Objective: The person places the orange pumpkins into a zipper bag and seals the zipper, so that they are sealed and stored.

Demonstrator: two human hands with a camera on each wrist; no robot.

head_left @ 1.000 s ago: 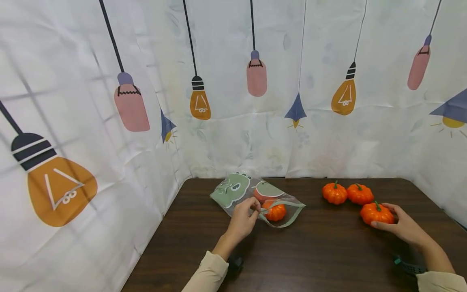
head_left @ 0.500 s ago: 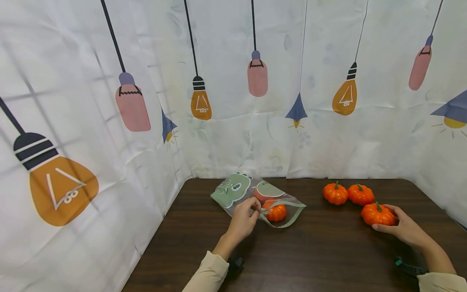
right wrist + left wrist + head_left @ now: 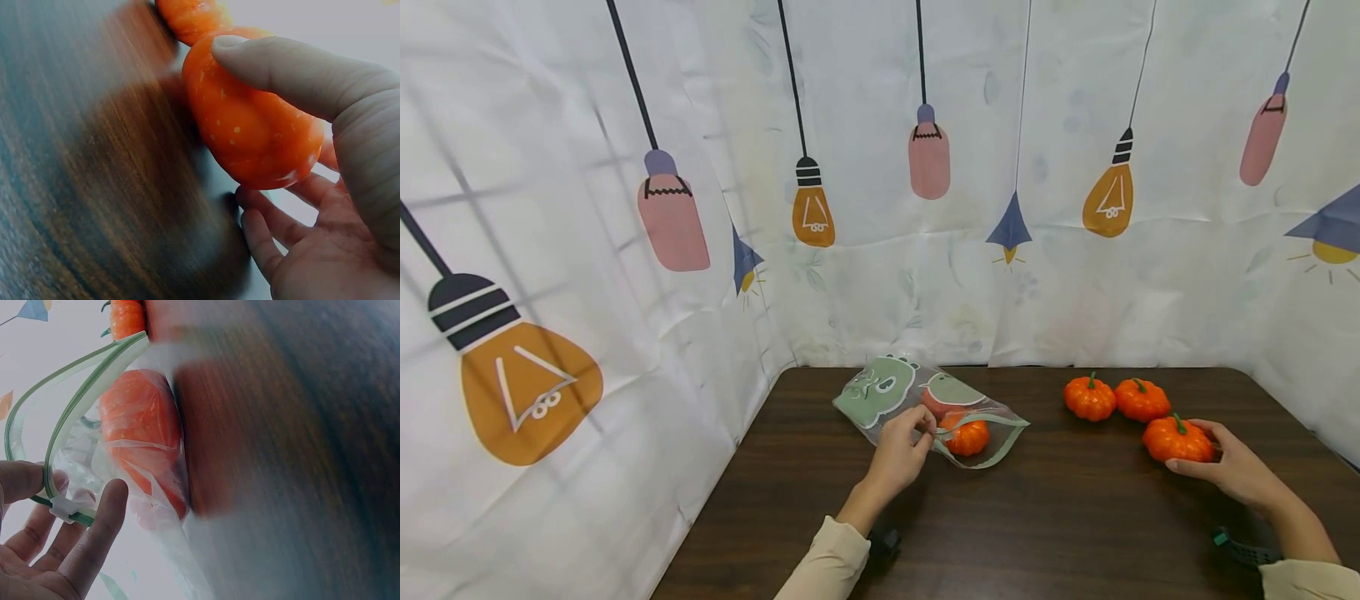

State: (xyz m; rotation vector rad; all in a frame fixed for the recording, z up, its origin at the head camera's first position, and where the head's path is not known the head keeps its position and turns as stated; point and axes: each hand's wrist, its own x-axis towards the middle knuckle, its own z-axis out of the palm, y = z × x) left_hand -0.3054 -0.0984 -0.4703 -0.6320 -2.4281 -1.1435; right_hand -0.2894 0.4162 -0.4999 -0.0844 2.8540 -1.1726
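My left hand [image 3: 901,450] pinches the green-edged mouth of a clear zip bag [image 3: 880,396] by its white slider [image 3: 62,508]. The bag lies on the table with its mouth parted, printed with green animal shapes. Inside it sits an orange toy pumpkin [image 3: 967,437], seen through the plastic in the left wrist view. Over on the right, my right hand [image 3: 1243,468] grips another small pumpkin [image 3: 1177,440] from its right side. The thumb [image 3: 275,65] lies across the pumpkin in the right wrist view, with other fingers under and behind it.
Two more orange pumpkins [image 3: 1088,397] [image 3: 1141,400] stand side by side behind the gripped one. The dark brown table [image 3: 1045,517] runs back to a white curtain [image 3: 880,292] printed with lamps, which also flanks its left side.
Both hands, the bag and the pumpkins keep almost the same places. The head view has shifted only very slightly.
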